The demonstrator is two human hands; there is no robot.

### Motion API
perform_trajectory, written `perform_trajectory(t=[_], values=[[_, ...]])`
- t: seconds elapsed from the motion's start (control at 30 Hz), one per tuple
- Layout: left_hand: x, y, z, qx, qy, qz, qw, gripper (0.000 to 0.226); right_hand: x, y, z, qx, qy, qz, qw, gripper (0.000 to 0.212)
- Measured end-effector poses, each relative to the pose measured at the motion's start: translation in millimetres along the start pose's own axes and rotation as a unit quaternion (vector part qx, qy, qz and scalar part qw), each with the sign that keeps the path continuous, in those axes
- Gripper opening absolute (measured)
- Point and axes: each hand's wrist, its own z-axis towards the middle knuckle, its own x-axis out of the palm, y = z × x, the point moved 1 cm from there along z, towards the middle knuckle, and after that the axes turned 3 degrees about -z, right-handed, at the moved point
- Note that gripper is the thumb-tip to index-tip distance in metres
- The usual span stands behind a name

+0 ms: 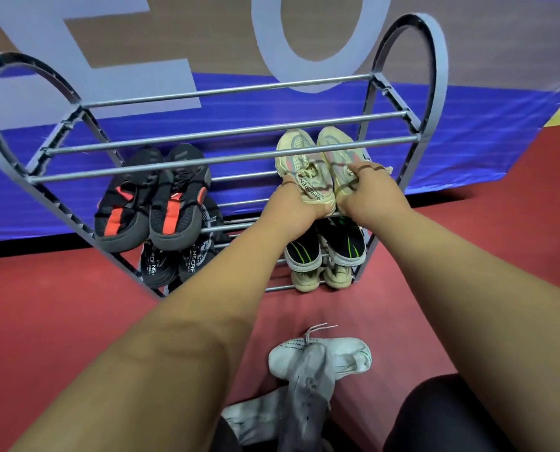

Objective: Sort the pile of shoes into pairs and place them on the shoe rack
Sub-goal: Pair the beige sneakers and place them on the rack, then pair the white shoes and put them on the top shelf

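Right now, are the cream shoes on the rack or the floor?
On the rack. The cream shoes sit side by side on the shoe rack, left hand and right hand each holding one.

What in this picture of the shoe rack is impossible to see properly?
Head view only:
- Heels of the cream mesh sneakers: covered by the left hand and right hand gripping them.
- Black green-striped sneakers: fronts hidden under the cream pair.
- Beige shoes beneath them: only heels show.
- White and grey shoes on the red floor: overlapping, cut off by the bottom edge; count unclear.
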Motion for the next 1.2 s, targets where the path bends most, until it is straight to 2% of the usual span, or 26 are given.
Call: perform_trajectory(t=[0.17, 0.33, 0.43, 0.5, 0.6, 0.7, 0.77, 0.83, 0.93, 1.03, 1.13, 1.2], values=[[-8, -1, -10, 0.031, -0.005, 0.075, 0.997, 0.069, -15, 5, -13, -0.026, 0.013, -0.036, 0.999, 0.069], [-17, -2, -34, 0.059, -0.044, 0.128, 0.989, 0.041, -28, 12, -29, -0.030, 0.004, -0.050, 0.998, 0.064], [-26, 3, -63, 0.080, -0.048, 0.157, 0.983, 0.042, -28, 19, -46, -0.039, 0.016, -0.065, 0.997, 0.056], [-33, 11, -79, 0.061, -0.014, 0.182, 0.981, 0.036, -24, 25, -56, -0.057, 0.034, -0.111, 0.992, 0.047], [-43, 27, -101, 0.015, 0.091, 0.251, 0.963, 0.022, -25, 43, -65, -0.110, 0.054, -0.218, 0.968, 0.037], [-46, 60, -118, -0.075, 0.164, 0.286, 0.941, 0.026, -22, 66, -73, -0.163, 0.030, -0.279, 0.946, 0.036], [-39, 90, -131, -0.121, 0.179, 0.285, 0.934, 0.029, -9, 74, -83, -0.167, 0.012, -0.294, 0.941, 0.035], [-24, 125, -143, -0.132, 0.187, 0.293, 0.928, 0.033, 13, 75, -91, -0.146, 0.011, -0.262, 0.954, 0.033], [3, 180, -175, -0.152, 0.217, 0.332, 0.905, 0.040, 60, 57, -112, -0.096, 0.039, -0.156, 0.982, 0.033], [28, 237, -210, -0.178, 0.219, 0.360, 0.889, 0.041, 122, 17, -150, -0.029, 0.079, -0.113, 0.990, 0.034], [50, 285, -244, -0.177, 0.231, 0.371, 0.882, 0.047, 187, -40, -196, 0.095, 0.231, -0.124, 0.960, 0.045], [59, 305, -263, -0.174, 0.233, 0.373, 0.881, 0.058, 227, -79, -229, 0.195, 0.328, -0.096, 0.919, 0.069]])
